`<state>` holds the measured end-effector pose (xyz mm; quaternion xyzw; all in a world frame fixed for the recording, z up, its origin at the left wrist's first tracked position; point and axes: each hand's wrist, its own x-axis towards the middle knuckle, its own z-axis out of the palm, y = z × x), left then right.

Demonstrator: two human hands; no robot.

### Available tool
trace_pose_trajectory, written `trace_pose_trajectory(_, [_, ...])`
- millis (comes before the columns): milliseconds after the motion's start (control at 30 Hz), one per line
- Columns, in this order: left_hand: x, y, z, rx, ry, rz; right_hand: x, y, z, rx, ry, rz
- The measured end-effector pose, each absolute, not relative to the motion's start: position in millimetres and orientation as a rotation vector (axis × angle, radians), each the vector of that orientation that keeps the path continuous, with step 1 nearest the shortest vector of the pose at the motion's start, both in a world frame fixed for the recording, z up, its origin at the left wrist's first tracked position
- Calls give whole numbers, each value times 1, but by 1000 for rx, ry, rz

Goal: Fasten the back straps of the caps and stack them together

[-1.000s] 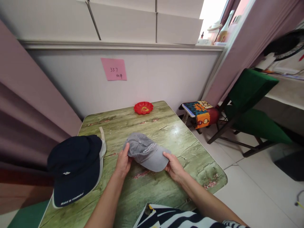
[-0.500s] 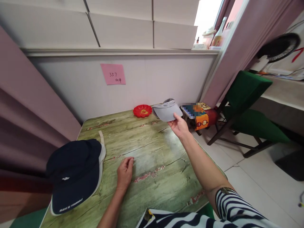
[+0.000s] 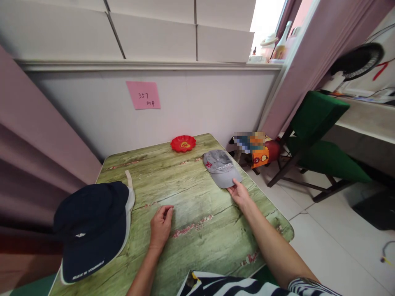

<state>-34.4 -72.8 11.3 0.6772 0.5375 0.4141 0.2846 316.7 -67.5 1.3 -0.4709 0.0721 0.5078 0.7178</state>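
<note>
A grey cap [image 3: 219, 166] with red and white marks on its crown is at the right back part of the green wood-patterned table [image 3: 188, 189]. My right hand [image 3: 240, 193] pinches the front edge of its brim, thumb on top and fingers beneath. My left hand [image 3: 161, 224] rests on the table's middle with its fingers curled together and nothing visible in them. At the table's left edge lies a dark blue cap [image 3: 92, 226], with white lettering on its brim and a pale strap.
A red scalloped dish [image 3: 183, 144] stands at the table's back edge near the wall. A pink note [image 3: 143, 95] is stuck on the wall. Right of the table are a stool with printed items [image 3: 259, 158] and a green chair [image 3: 321, 148].
My right hand has brought the grey cap down and nearer; its crown now faces up, where before mostly the brim showed. My left hand has stayed in place.
</note>
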Motion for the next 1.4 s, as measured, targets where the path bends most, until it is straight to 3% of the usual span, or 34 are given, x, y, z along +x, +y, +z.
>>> trace_pose_trajectory(1400, [-34, -79, 14, 1811, 1414, 1118, 302, -65, -11, -1172, 90, 768])
